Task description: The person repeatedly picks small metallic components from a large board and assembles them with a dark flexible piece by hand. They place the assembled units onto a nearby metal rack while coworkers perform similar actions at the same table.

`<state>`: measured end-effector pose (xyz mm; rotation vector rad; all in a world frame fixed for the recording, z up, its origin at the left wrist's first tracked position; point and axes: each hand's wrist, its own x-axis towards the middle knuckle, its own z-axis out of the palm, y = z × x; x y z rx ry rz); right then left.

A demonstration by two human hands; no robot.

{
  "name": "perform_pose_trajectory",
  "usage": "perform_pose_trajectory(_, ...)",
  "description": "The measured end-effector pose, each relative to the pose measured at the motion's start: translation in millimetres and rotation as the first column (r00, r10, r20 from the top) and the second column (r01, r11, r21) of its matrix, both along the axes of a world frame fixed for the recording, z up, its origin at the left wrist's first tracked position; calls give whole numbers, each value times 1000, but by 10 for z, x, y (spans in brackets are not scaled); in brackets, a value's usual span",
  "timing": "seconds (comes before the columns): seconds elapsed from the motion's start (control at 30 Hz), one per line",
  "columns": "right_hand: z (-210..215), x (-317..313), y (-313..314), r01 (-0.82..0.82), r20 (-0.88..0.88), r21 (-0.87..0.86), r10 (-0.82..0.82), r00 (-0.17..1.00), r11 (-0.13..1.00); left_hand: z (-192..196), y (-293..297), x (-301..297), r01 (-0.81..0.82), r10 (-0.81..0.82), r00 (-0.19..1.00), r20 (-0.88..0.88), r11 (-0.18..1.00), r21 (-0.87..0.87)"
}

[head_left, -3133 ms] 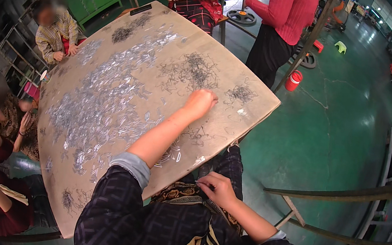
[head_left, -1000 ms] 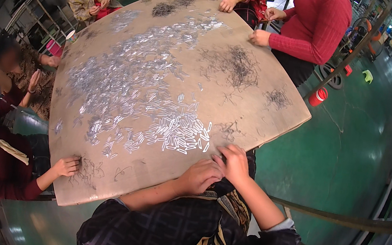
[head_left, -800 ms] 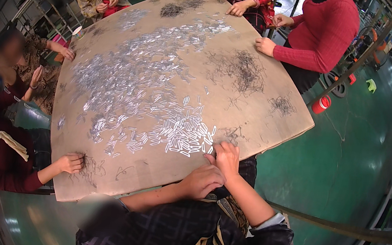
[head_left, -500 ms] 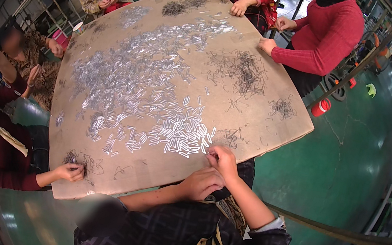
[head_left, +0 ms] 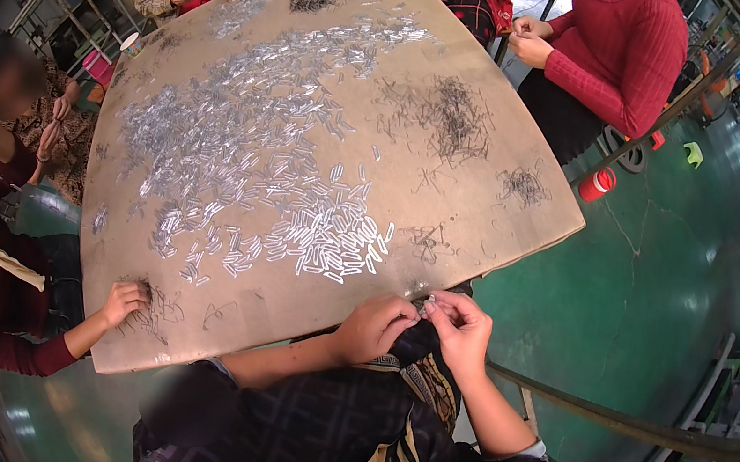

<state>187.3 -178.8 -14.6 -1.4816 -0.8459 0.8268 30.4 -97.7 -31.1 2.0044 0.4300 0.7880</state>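
Note:
My left hand (head_left: 375, 328) and my right hand (head_left: 462, 332) meet fingertip to fingertip over my lap, by the table's near edge. Between the fingers of my right hand sits a small silvery metal piece (head_left: 426, 305); its exact shape is too small to tell. My left hand is closed in a pinch against it, and its fingers hide whatever they hold. Just beyond my hands lies a wide spread of narrow, silvery metal pieces with rounded ends (head_left: 331, 237). A few thin dark bent wires (head_left: 428, 242) lie near its right side.
A brown-topped table (head_left: 501, 240) carries more dark wires (head_left: 452, 120). At left, a co-worker's hand (head_left: 126, 301) touches a wire pile. Other people sit or stand round the table. A red container (head_left: 597, 184) is on the green floor at right; a metal rail (head_left: 609, 416) runs beside me.
My right hand has come off the table edge and met my left hand, now with a silvery piece in its fingers. Across the table, the person in red has raised their hands together.

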Motion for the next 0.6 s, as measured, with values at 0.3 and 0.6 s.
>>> perform_pose_trajectory(0.3,136,-85,-46,10,221,60,-23,975,998,-58,-43,18,-56,55,998,-19,998,-37)
perform_pose_trajectory(0.6,138,-135,-76,-11,430,115,-40,902,993,-102,-35,-1,-18,18,992,-124,1000,-3)
